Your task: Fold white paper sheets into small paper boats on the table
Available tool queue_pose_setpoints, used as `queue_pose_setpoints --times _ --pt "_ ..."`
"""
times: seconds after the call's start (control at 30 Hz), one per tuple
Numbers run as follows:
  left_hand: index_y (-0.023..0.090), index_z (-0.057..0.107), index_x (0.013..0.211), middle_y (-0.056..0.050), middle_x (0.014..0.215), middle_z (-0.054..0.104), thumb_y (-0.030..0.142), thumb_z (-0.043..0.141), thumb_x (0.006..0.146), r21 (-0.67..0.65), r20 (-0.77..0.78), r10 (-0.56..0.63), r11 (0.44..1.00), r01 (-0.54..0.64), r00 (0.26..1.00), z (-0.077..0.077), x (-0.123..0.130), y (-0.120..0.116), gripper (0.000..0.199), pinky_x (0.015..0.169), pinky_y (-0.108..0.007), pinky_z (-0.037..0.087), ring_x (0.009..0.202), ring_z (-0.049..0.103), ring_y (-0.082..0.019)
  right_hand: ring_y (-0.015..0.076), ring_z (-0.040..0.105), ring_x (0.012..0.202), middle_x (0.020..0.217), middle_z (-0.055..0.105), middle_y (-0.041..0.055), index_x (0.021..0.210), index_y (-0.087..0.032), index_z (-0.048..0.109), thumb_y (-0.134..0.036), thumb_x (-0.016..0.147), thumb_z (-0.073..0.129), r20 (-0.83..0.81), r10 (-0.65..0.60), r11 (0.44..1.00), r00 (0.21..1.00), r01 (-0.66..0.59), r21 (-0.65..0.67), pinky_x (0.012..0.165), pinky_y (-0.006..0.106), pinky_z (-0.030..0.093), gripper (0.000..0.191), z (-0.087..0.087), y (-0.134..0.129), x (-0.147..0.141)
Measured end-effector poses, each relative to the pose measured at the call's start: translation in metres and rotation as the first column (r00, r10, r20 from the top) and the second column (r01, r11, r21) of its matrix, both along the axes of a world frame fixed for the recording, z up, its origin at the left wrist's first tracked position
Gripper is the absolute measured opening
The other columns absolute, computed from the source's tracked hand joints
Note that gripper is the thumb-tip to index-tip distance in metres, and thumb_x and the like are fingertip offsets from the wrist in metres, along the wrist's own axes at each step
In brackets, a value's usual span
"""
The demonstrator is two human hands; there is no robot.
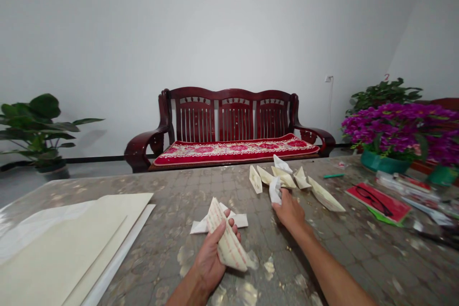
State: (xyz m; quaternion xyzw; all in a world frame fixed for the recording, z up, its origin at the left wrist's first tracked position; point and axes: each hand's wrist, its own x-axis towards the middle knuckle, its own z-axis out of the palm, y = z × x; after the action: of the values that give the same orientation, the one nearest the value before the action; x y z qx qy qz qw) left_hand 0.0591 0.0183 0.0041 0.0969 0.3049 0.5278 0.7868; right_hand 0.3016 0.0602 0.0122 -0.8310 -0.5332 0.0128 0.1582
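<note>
Patterned tabletop (165, 234) extends before a dark red wooden bench (234, 122). Left hand (211, 256): thumb and fingers close around a red-marked folded paper (229, 245), which slants across the palm, its upper tip projecting beyond the thumb. A white folded paper (242, 220) lies just behind, partly hidden. Right hand (292, 213): bent fingers meet the near side of a white paper boat (275, 190), beside several cream paper boats (301, 179); whether they grip it cannot be told.
</note>
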Motion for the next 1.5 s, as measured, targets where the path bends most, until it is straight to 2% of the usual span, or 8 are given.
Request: queue_pose_setpoints --times 0.27,0.43,0.57,0.8,1.1,1.2,1.3,1.5 --pt "0.017 0.059 0.116 0.001 0.076 0.061 0.007 0.066 0.083 0.058 0.025 0.019 0.998 -0.021 1.000 -0.008 -0.001 0.006 0.035 0.060 -0.026 0.056 0.058 0.063 -0.010 0.0209 0.058 0.111 0.125 0.062 0.0088 0.126 -0.020 0.055 -0.024 0.093 0.040 -0.010 0.086 0.953 0.996 -0.079 0.294 0.089 0.027 0.041 0.037 0.009 0.012 -0.004" --pt "0.018 0.059 0.116 0.001 0.078 0.061 0.013 0.068 0.083 0.019 0.036 0.020 1.000 -0.021 0.999 -0.006 0.000 0.004 0.034 0.061 -0.025 0.055 0.058 0.062 -0.010 0.0207 0.056 0.114 0.126 0.061 0.0099 0.133 -0.019 0.052 -0.022 0.096 0.035 0.061 0.201 0.962 0.978 -0.208 0.175 0.092 0.028 0.039 0.041 0.034 0.050 -0.026" --pt "0.017 0.059 0.118 -0.001 0.080 0.064 0.018 0.067 0.086 -0.009 0.058 0.003 1.000 -0.002 0.998 -0.004 -0.001 0.004 0.033 0.063 -0.026 0.056 0.061 0.064 -0.011 0.0243 0.056 0.109 0.117 0.064 0.0128 0.122 -0.018 0.062 -0.018 0.094 0.041 0.100 0.236 0.966 0.966 -0.245 0.083 0.089 0.031 0.041 0.035 0.031 0.069 -0.040" --pt "0.015 0.058 0.121 -0.003 0.082 0.068 0.021 0.064 0.089 -0.028 0.077 -0.032 0.999 0.034 0.997 -0.005 -0.001 0.006 0.034 0.066 -0.028 0.056 0.064 0.066 -0.013 0.0318 0.050 0.118 0.125 0.054 0.0196 0.110 -0.013 0.066 -0.027 0.089 0.057 0.114 0.225 0.974 0.968 -0.227 0.004 0.090 0.037 0.042 0.027 0.018 0.070 -0.045" --pt "0.017 0.057 0.124 -0.005 0.085 0.070 0.019 0.062 0.090 -0.017 0.063 -0.001 1.000 0.002 0.998 -0.009 0.000 0.009 0.035 0.070 -0.029 0.058 0.067 0.069 -0.014 0.0229 0.061 0.105 0.113 0.067 0.0120 0.118 -0.016 0.060 -0.018 0.086 0.050 -0.116 0.275 0.961 0.954 -0.269 0.065 0.088 0.030 0.043 0.034 0.014 0.056 -0.035" --pt "0.017 0.056 0.127 -0.005 0.084 0.071 0.021 0.060 0.092 -0.004 0.066 0.051 0.999 -0.051 0.997 -0.010 0.002 0.013 0.036 0.076 -0.029 0.058 0.070 0.070 -0.015 0.0184 0.062 0.103 0.119 0.067 0.0055 0.133 -0.020 0.050 -0.021 0.088 0.044 -0.234 0.378 0.922 0.896 -0.344 0.177 0.086 0.027 0.046 0.046 0.020 0.035 -0.050" --pt "0.017 0.052 0.133 -0.007 0.088 0.074 0.027 0.059 0.092 0.037 0.097 0.037 0.998 -0.041 0.995 -0.010 0.004 0.016 0.042 0.086 -0.032 0.057 0.079 0.072 -0.018 0.0201 0.061 0.109 0.126 0.064 0.0073 0.137 -0.017 0.048 -0.020 0.082 0.047 -0.493 0.631 0.775 0.599 -0.462 0.430 0.092 0.031 0.047 0.055 0.026 0.003 -0.072" --pt "0.015 0.046 0.140 -0.012 0.106 0.074 0.024 0.057 0.093 -0.004 0.113 -0.060 0.998 0.061 0.992 -0.009 0.002 0.011 0.049 0.097 -0.041 0.052 0.098 0.071 -0.026 0.0234 0.056 0.122 0.135 0.060 0.0072 0.136 -0.022 0.055 -0.017 0.080 0.049 -0.512 0.738 0.642 0.441 -0.693 0.328 0.107 0.037 0.038 0.057 0.029 -0.041 -0.106"
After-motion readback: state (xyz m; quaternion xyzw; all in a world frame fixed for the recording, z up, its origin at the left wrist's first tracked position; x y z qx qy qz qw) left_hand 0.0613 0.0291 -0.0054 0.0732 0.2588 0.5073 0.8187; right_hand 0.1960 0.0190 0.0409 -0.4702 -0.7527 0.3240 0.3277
